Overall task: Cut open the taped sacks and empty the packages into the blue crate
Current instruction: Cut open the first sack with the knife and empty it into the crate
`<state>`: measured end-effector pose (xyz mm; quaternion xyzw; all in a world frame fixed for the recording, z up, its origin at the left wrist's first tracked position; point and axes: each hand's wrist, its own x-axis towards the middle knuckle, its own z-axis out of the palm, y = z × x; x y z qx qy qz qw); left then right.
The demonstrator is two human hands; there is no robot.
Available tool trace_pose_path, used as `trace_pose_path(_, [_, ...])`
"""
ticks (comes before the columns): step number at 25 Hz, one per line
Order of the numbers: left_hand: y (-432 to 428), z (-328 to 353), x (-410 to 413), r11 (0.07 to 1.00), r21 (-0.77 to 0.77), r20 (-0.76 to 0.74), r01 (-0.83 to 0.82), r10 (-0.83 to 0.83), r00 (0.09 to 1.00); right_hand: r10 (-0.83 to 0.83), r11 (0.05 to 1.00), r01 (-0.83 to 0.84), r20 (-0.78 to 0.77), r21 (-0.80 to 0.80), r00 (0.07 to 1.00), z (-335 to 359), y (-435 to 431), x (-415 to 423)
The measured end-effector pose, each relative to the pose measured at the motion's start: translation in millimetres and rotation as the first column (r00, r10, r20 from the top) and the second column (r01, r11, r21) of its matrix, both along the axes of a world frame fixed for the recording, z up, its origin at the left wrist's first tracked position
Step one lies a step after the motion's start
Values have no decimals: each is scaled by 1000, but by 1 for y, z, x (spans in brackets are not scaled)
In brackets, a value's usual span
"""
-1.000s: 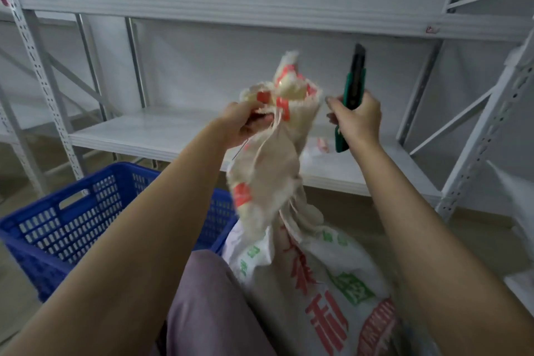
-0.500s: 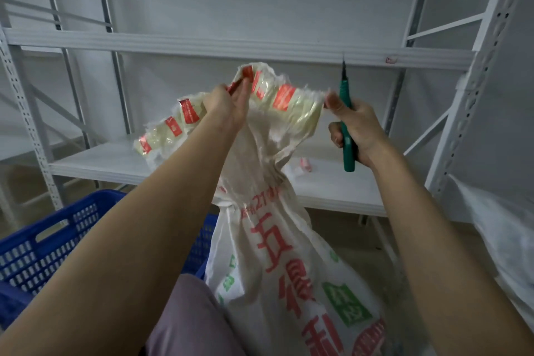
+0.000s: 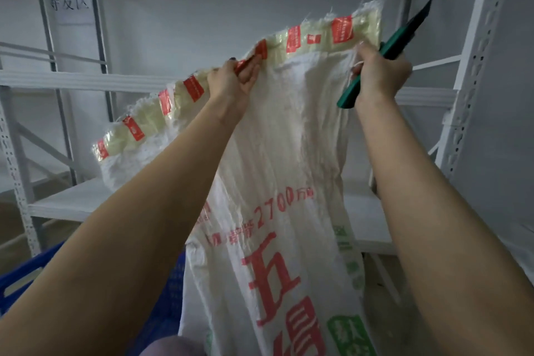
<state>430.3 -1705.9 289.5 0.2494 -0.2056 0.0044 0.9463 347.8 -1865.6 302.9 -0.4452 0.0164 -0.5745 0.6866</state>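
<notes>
The sack (image 3: 277, 167), a white woven one printed with red and green lettering, is held up in front of the grey shelving (image 3: 72, 81). Its mouth is stretched out between both hands, and its body hangs down between the forearms. The mouth is sealed along the top edge by a band of yellowish tape (image 3: 318, 35) marked with red patches. The band slopes from high on the right to low on the left.

The left hand (image 3: 231, 81) is closed on this taped edge near its middle. The fingers are curled over the top and the tape is pinched between them and the thumb. To the left of that grip the edge is left unsupported and droops.

The right hand (image 3: 381, 72) is clenched around the green handle of a knife (image 3: 404, 35). The dark tip is pointed up and to the right, away from the sack, and the butt of the handle is seen below the fist. One fingertip of this hand is laid against the taped edge at the upper right corner. Whether fabric is also pinched there cannot be told.

The blue crate (image 3: 17, 277) is seen at the lower left, just beside the lower part of the sack and partly hidden by the left forearm.
</notes>
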Motion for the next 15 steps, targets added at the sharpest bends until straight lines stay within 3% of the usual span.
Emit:
trace_pose_path(3, [-5,17,0,1000,24,44,12,-13,999,5,999,-2,55,-47,998,20,-10,0])
trace_pose_path(6, [1,0,15,1000,5,-45,-28,28,999,39,985,-51,-78,-165,996,7,-7,2])
trace_pose_path(9, [10,-58,35,997,14,-216,-72,74,974,59,977,-127,-352,-172,934,-56,-7,19])
trace_pose_path(13, [33,-139,39,993,-106,-411,-52,3,911,251,940,-337,-546,-61,800,-170,3,39])
trace_pose_path(15, [41,-164,35,980,66,-405,-188,199,892,344,904,-427,-593,0,728,-213,12,44])
